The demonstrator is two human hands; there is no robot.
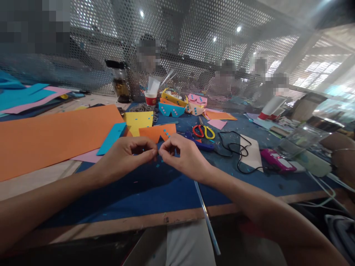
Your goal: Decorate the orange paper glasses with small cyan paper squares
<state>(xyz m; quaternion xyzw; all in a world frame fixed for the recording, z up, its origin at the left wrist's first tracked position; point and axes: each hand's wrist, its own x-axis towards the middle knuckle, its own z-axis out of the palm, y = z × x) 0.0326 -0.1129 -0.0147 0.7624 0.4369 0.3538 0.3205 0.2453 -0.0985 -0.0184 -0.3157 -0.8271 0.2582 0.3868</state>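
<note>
My left hand (130,155) and my right hand (183,155) meet at the fingertips over the blue mat (133,195). Both are pinched, and whatever lies between the fingers is too small to make out. Just behind them is a folded orange paper piece (149,132) with small blue squares on it, partly hidden by my right hand. A blue glue gun (203,146) lies right of my right hand, its black cord curling away. Red and yellow scissors (203,132) rest behind it. A clear stick (206,218) juts over the table's front edge, below my right hand.
Large orange paper (55,136) and a blue strip (112,138) lie left. Decorated paper pieces (172,110), a paper cup (150,98) and a dark-lidded bottle (120,83) stand behind. A magenta device (277,160) and another person's arm (342,151) are at right.
</note>
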